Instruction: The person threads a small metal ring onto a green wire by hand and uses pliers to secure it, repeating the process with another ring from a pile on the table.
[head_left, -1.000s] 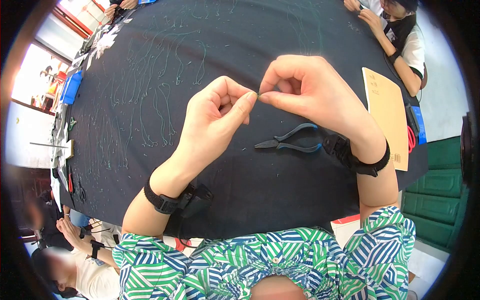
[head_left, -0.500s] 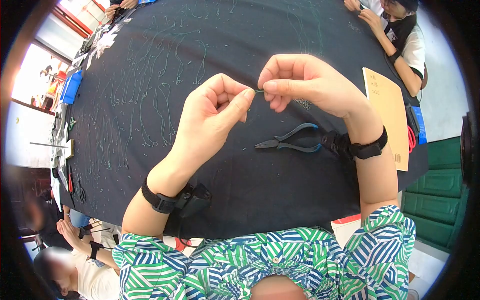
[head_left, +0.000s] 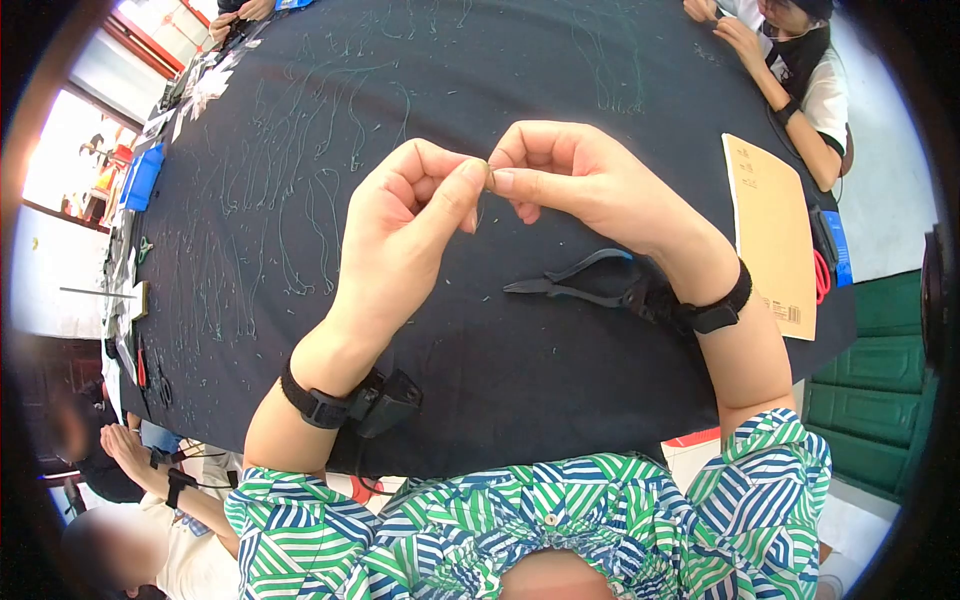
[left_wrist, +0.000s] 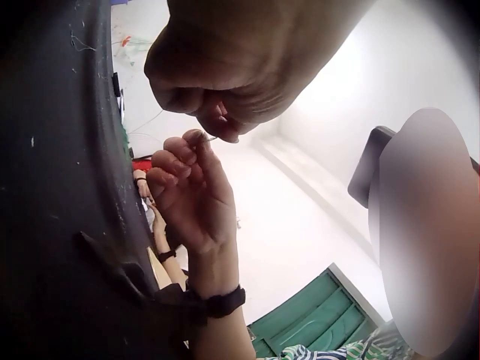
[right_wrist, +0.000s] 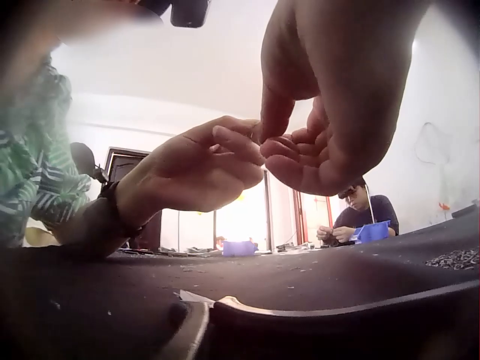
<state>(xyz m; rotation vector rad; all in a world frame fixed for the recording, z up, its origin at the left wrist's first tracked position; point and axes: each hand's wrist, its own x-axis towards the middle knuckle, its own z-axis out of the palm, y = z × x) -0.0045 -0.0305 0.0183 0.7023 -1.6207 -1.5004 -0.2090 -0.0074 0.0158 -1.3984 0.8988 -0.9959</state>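
Note:
Over the black cloth, my left hand and right hand meet at their fingertips, thumb against forefinger on each. Between them they pinch a thin green cord, of which only a short bit shows in the left wrist view; the fingers hide most of it. The other fingers of both hands are curled in. Below the right hand lie pliers with blue-and-black handles, partly covered by the right wrist strap. A heap of small metal pieces shows on the cloth in the right wrist view.
Many thin green cords and loose snippets lie across the left of the black cloth. A tan notebook is at the right, beside red-handled scissors. A blue bin stands at the left edge. Other people sit around the table.
Both hands have moved left. Half a second ago a short green cord spanned a gap between the fingertips; now they touch again. The right wrist strap covers more of the pliers.

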